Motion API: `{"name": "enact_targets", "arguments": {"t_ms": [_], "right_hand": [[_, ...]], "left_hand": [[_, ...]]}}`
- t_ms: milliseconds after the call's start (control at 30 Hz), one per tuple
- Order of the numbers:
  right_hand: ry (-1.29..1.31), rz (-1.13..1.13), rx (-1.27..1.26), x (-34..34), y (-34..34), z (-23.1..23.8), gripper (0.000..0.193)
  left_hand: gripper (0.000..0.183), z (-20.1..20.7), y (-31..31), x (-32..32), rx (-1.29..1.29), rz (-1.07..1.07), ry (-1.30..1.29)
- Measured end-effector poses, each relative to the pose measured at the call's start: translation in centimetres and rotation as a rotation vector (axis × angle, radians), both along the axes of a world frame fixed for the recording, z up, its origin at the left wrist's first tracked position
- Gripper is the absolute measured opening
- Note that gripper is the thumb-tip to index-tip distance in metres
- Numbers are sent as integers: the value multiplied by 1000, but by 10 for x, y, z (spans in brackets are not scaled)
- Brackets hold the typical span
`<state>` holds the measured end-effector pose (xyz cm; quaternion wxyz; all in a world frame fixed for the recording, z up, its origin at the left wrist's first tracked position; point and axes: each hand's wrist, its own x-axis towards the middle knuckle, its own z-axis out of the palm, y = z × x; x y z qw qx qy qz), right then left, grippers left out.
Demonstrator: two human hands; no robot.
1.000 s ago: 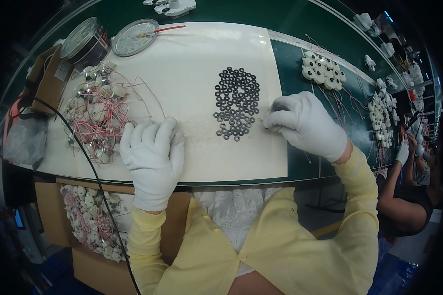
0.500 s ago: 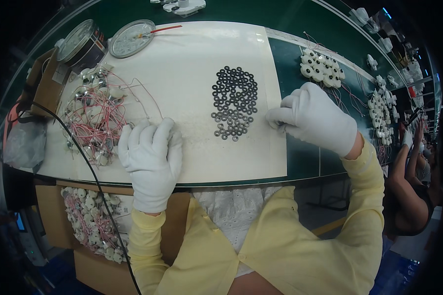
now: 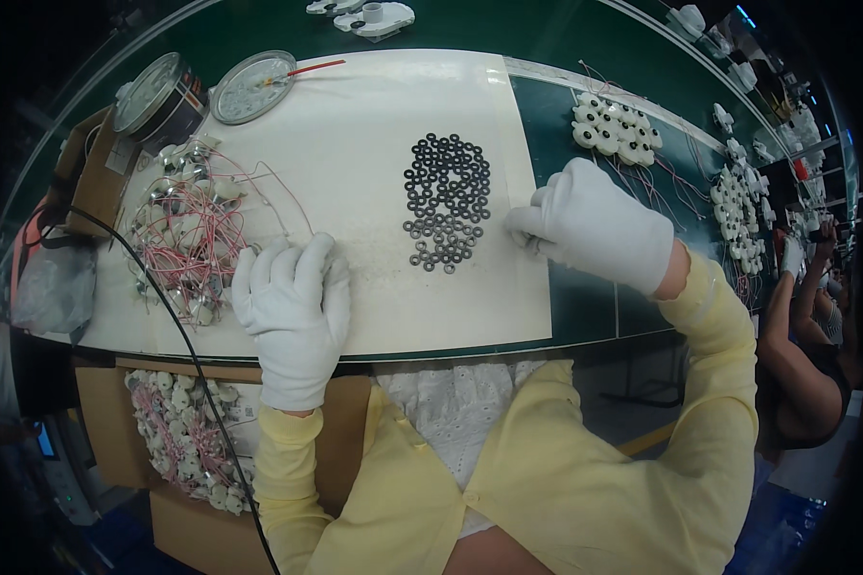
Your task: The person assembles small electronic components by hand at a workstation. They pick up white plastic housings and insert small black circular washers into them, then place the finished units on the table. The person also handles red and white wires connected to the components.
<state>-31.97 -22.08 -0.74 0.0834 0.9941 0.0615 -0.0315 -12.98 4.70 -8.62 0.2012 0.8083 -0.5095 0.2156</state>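
Observation:
Both of my hands wear white gloves. My left hand [image 3: 290, 311] lies on the white mat [image 3: 374, 115] by its near edge, fingers stretched forward and the thumb close beside them. Just beyond its fingertips a loose pink wire [image 3: 293, 195] runs out from a heap of small round white-and-metal parts with wires [image 3: 187, 225]. To the right, my right hand [image 3: 599, 225] hovers over the mat's right edge with thumb and fingers pinched together. Whatever is between those fingertips is hidden. Left of it lies a cluster of small dark rings [image 3: 448, 182], greyer toward the near end.
A tin [image 3: 163, 110] and a round lid [image 3: 251, 91] holding a red stick stand at the back left. White wired parts [image 3: 616, 129] sit in rows on the green bench at the right. An open carton [image 3: 105, 422] is below the table, and a black cable [image 3: 187, 340] crosses the left side.
The view has shifted slightly, so the bench things appear a little displaced. My right hand stays pinched near the mat's right edge, and my left hand keeps its place.

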Motion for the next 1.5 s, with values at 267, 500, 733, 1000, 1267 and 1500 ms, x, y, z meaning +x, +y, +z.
{"name": "enact_targets", "arguments": {"t_ms": [267,500,733,1000,1267,1500], "right_hand": [[-214,-141,176,-8,-7,-21,18],[-267,-155,24,-66,4,-28,28],[-108,-265,377,-88,-7,16,15],[-131,-482,164,-41,-2,-17,38],[-666,-618,207,-86,-91,45,33],[-361,-924,137,-112,-237,7,29]], "left_hand": [[33,-3,-2,1,-29,-10,-12],[32,-3,2,1,-27,-20,-30],[31,-1,-1,-2,-7,-24,-32],[33,-7,-3,1,-24,-27,-67],[36,-6,4,1,-16,-6,-83],[41,-12,6,5,-114,-113,-102]]}}
